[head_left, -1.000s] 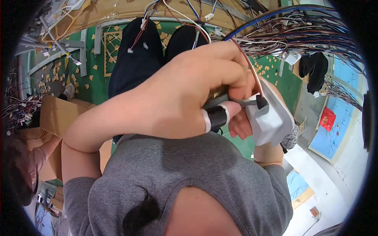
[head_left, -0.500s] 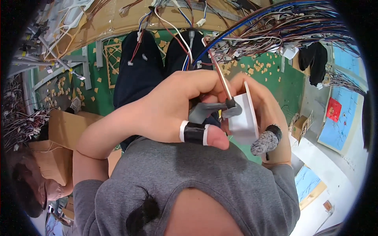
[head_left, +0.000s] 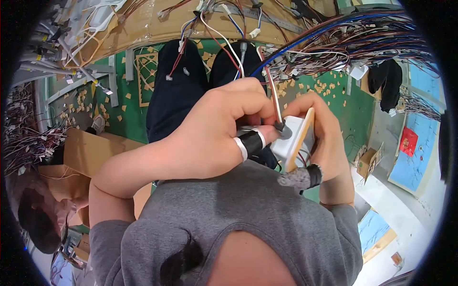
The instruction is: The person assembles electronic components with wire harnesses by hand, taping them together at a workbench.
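Note:
A white plastic housing (head_left: 289, 143) with a tan rim along one side is tilted in front of my chest. My right hand (head_left: 328, 138) wraps round its far right side; a grey knitted cover bound with black tape is on that thumb. Brown and white wires (head_left: 273, 95) run down into the housing through a dark grey rubbery piece (head_left: 285, 131). My left hand (head_left: 217, 126) pinches at that piece where the wires enter, its thumb wrapped in black and white tape. My left fingertips are partly hidden behind the wires. Thin dark wires show inside the rim by my right thumb.
A cardboard-covered bench (head_left: 157, 24) holds several wire bundles and a metal ruler (head_left: 262, 16). A thick wire harness (head_left: 362, 40) stretches off right. Small tan pieces litter the green floor (head_left: 126, 95). Cardboard boxes (head_left: 90, 152) and another person (head_left: 40, 209) are at left.
My left thumb has moved up and right onto the dark grey piece, whose longer part is now mostly hidden. The housing has turned, showing its tan rim. The view has shifted slightly.

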Available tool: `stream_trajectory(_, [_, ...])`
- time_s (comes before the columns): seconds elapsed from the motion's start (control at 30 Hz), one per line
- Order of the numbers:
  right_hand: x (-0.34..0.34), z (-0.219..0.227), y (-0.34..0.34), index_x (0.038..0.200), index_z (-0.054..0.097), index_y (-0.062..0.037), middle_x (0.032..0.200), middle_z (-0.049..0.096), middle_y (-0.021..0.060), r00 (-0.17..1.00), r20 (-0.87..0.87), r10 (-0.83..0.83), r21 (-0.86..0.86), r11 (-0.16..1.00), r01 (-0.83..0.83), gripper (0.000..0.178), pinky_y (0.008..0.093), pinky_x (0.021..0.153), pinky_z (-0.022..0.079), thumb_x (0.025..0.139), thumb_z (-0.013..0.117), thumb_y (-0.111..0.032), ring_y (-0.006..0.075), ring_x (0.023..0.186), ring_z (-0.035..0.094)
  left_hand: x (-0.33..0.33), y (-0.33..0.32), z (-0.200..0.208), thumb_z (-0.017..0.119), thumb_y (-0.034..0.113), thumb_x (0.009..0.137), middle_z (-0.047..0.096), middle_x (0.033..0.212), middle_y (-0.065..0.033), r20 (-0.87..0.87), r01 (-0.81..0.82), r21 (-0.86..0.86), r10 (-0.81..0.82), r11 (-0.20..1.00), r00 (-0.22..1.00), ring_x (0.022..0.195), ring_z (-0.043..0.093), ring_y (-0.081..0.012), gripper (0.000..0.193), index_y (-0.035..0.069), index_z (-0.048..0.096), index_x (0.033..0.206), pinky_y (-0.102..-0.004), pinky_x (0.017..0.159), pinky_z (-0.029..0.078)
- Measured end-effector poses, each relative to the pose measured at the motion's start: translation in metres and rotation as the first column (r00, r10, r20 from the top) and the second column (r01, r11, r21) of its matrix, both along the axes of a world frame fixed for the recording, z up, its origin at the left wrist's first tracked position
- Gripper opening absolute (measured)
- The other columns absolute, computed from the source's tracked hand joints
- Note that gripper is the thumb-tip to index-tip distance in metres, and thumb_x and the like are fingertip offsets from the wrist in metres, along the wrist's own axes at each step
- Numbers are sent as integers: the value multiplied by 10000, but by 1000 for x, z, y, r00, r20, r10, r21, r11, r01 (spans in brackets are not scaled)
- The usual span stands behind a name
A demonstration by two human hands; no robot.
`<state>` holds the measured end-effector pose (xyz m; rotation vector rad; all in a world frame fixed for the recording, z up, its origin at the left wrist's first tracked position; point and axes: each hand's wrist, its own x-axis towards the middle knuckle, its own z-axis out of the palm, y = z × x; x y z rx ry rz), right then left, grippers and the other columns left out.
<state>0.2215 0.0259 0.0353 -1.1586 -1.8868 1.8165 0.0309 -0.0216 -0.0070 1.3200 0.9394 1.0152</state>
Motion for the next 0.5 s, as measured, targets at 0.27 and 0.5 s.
stream_trajectory(0.27, [2,0,-10,969,499,-46,831,552,57,1000,29,4,370,929,-14,603,245,634,436,485,840,-160,133,719,553,-5,-19,6,661,80,726,482,885,-80,118,-71,4,70,998,991,814,474,-153,134,7,570,791,-255,724,378])
stream_trajectory(0.5, [7,-3,-9,1031,458,-31,869,556,96,999,-7,43,542,840,-32,663,273,629,462,501,845,-123,173,717,573,-2,-21,17,682,1,640,498,789,-99,-54,-135,291,157,947,986,645,497,-187,179,-25,591,792,-269,560,404])
